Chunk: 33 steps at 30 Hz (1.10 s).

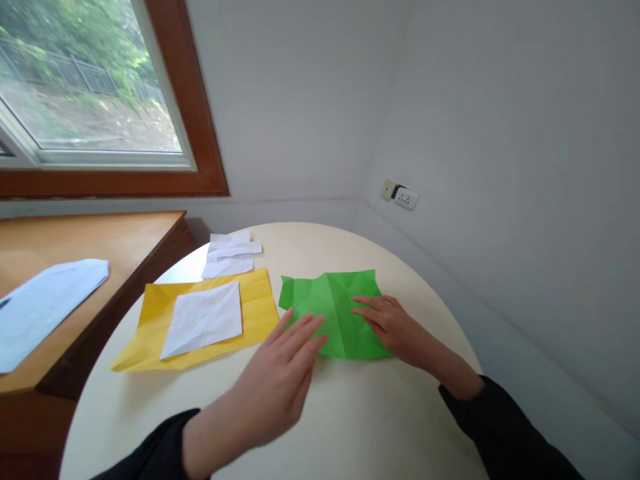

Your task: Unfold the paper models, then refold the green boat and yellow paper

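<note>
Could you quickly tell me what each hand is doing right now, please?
Left hand: open and flat, fingertips at the near left edge of the green paper, gripping nothing.
Right hand: open, palm down, resting on the green paper, gripping nothing.

At the centre of the frame lies a green paper sheet, matt and heavily creased, its folds catching light in facets. Left of it, a yellow paper sheet looks matt and smoother, with a crumpled white paper square on top. Further up, small white paper scraps lie flat. The round worktop is cream, smooth and faintly satin. At the left edge, a wooden desk shows a warm, lightly glossy varnish. The sleeves are dark matt cloth.
</note>
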{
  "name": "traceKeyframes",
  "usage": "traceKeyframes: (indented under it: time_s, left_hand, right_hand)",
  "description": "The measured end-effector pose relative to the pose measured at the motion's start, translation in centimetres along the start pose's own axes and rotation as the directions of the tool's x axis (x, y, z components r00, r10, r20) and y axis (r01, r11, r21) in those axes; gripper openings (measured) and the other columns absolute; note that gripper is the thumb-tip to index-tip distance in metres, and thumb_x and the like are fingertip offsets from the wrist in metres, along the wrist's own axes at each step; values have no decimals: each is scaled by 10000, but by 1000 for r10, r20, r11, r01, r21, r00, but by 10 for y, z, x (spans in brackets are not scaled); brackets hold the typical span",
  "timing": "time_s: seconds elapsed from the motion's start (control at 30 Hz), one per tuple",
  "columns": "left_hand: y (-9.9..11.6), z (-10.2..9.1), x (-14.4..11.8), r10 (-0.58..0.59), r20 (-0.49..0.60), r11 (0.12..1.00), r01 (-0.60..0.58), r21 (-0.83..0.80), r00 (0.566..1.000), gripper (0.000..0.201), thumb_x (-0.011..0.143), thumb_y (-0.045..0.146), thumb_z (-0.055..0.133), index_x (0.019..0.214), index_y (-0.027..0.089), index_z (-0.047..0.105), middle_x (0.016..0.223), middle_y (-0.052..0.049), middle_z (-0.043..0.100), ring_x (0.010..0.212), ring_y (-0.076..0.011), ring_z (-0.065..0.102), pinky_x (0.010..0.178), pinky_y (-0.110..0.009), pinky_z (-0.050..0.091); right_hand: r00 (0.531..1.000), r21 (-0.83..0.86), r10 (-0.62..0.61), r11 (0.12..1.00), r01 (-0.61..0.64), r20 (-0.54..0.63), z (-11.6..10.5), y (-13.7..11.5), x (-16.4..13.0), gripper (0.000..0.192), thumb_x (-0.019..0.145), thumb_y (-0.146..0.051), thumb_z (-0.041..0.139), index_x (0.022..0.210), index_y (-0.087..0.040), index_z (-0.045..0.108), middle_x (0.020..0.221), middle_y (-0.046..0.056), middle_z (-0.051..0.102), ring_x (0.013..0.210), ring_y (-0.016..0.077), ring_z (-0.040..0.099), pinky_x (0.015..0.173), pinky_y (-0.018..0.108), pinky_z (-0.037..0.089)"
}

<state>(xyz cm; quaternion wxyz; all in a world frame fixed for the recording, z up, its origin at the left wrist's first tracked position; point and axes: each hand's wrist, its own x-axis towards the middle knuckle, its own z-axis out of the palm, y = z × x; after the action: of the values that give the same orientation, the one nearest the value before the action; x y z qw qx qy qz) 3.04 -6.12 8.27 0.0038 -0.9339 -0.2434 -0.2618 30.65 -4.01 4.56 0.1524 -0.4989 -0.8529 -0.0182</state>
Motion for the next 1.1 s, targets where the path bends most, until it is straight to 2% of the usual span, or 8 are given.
traceKeyframes:
  time_s: [0.1,0.27,0.33,0.47,0.7,0.93,1.03,1.1]
  left_hand:
    - [16,24,19,-25,186,997,38,-65,982,376,888,149,353,1249,137,460,1330,-124,510,1284,-246,401,1083,-537,266]
    - [2,78,28,-297,366,944,328,-25,882,518,944,374,271,1387,105,291,1438,-156,353,1328,-304,312,1055,-594,245]
    - [-8,95,22,-359,378,923,384,12,853,552,947,411,227,1394,91,282,1439,-168,348,1329,-310,306,1045,-600,252]
    - [-23,116,9,-336,318,942,325,88,887,575,942,460,195,1383,118,333,1457,-141,321,1363,-296,232,1069,-631,132]
    - [-33,120,5,-286,294,958,261,120,912,630,903,557,234,1404,183,315,1474,-143,283,1356,-332,233,1035,-684,95]
    - [-33,117,6,-309,306,951,287,115,900,687,867,623,244,1411,208,300,1478,-192,240,1363,-356,196,1005,-713,49]
    - [-33,117,6,-306,308,952,287,105,901,676,867,625,242,1409,226,305,1473,-205,246,1362,-362,197,997,-717,42]
    - [-33,117,6,-301,304,954,283,104,904,646,872,609,264,1405,247,313,1471,-199,257,1359,-367,201,992,-720,38]
  right_hand:
    - [987,-22,-7,1000,10,161,20,-12,6,382,894,-125,365,1204,-226,564,1379,114,457,1285,271,401,1015,518,341]
    - [930,16,107,993,-121,352,53,-28,-4,461,939,-330,372,1395,-275,327,1473,131,292,1356,324,243,1034,602,257]
    - [916,12,178,981,-195,360,59,-38,-12,490,941,-372,354,1417,-290,272,1493,131,237,1368,346,184,1033,635,213]
    - [900,57,215,965,-254,378,59,-57,-25,562,905,-449,409,1420,-264,280,1499,147,193,1365,393,144,1028,673,163]
    - [895,211,103,954,-212,434,39,-55,-49,594,919,-490,340,1441,-254,188,1512,93,157,1393,278,109,1117,537,139]
    - [831,15,386,904,-427,400,32,-6,-86,594,933,-477,250,1441,-172,206,1505,113,151,1387,269,119,1114,540,148]
    - [837,-30,380,915,-401,393,14,15,-91,572,902,-479,352,1398,-192,340,1456,133,303,1344,294,277,1092,575,183]
    - [824,-59,379,918,-392,421,-10,13,-80,517,867,-468,445,1300,-190,497,1342,165,479,1257,333,425,1068,608,213]
